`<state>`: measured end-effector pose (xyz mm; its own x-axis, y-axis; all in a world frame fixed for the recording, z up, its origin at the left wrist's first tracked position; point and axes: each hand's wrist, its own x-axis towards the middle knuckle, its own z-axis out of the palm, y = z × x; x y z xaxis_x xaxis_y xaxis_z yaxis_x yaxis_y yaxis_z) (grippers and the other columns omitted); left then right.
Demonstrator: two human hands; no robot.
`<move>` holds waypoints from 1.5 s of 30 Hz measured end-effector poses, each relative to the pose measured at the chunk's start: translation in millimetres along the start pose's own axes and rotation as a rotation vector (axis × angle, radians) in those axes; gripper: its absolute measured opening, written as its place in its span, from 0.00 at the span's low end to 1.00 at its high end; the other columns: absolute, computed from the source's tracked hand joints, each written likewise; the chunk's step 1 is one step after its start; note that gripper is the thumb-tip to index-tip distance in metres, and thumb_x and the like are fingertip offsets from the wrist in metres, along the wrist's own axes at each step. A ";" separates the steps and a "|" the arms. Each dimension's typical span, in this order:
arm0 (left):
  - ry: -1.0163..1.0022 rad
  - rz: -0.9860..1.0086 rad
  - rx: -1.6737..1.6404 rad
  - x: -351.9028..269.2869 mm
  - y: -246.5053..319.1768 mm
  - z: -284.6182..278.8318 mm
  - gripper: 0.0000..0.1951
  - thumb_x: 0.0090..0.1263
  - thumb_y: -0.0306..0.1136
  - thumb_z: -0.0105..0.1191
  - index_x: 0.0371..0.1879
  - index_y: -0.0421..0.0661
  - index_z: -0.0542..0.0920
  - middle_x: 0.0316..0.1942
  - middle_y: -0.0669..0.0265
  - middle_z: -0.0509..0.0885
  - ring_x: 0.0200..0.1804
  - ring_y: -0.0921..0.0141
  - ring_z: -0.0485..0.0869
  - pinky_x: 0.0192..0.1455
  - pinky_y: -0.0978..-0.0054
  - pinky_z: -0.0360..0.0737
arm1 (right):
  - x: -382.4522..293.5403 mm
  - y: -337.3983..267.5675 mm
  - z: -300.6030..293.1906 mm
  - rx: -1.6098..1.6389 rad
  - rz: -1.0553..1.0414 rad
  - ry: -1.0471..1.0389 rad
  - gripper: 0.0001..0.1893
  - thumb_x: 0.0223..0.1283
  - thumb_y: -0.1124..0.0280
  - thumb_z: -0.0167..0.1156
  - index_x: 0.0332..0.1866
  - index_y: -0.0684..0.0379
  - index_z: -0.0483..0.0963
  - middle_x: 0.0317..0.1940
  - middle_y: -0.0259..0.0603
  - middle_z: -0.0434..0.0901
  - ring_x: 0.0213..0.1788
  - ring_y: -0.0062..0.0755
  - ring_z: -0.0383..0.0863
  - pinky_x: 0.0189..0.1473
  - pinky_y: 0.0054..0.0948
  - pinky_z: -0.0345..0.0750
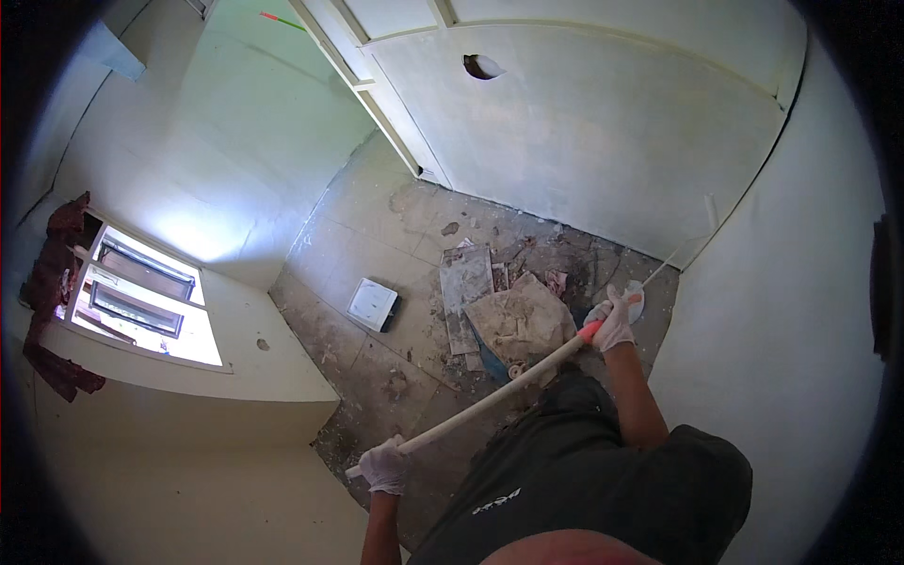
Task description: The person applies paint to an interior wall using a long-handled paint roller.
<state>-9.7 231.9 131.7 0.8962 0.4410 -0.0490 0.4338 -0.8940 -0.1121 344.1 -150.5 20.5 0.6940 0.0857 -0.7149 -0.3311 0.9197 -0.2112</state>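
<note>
Both my hands wear thin whitish gloves and hold one long pale pole (487, 399) with an orange collar, slanting across my front. My left hand (385, 466) is closed around its lower end, close to the floor-side wall corner. Farther up, my right hand (613, 321) grips it at the orange collar. Beyond that hand a thin rod runs to what looks like a white paint roller (710, 210) against the wall near the corner. A round white object (633, 302) on the floor shows partly behind my right hand.
Stained boards (466, 296), a dirty crumpled sheet (522, 318) and loose debris lie before me. A white square object (373, 304) rests on the tiles. A white panelled partition (579, 134) has a hole. Left is a window (141, 296) with a dark red curtain (60, 282).
</note>
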 end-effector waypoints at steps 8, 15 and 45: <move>-0.422 0.240 -0.099 19.3 57.6 11.8 0.12 0.63 0.43 0.56 0.29 0.50 0.89 0.27 0.55 0.87 0.34 0.52 0.88 0.39 0.53 0.84 | 8.1 -73.4 22.5 -0.122 -0.138 -0.441 0.25 0.74 0.54 0.57 0.20 0.43 0.56 0.12 0.20 0.50 0.13 0.18 0.50 0.18 0.29 0.54; -0.535 0.253 -0.118 103.7 103.9 -0.3 0.16 0.66 0.47 0.54 0.30 0.47 0.88 0.30 0.51 0.87 0.34 0.49 0.87 0.39 0.52 0.83 | 26.2 -141.1 38.8 0.171 -0.006 -0.957 0.23 0.79 0.55 0.48 0.22 0.44 0.58 0.15 0.20 0.52 0.17 0.15 0.52 0.24 0.23 0.57; -0.211 -0.155 -0.446 92.0 145.6 -44.0 0.09 0.57 0.40 0.60 0.33 0.51 0.81 0.30 0.57 0.86 0.38 0.51 0.86 0.40 0.53 0.79 | 69.3 -33.0 124.7 0.092 0.331 -1.118 0.19 0.78 0.57 0.50 0.28 0.53 0.62 0.22 0.28 0.58 0.26 0.22 0.58 0.35 0.28 0.63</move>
<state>140.1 138.9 154.5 0.8001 0.5358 -0.2696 0.5985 -0.7436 0.2983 482.9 -127.2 61.0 0.7740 0.5737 0.2680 -0.5854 0.8096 -0.0424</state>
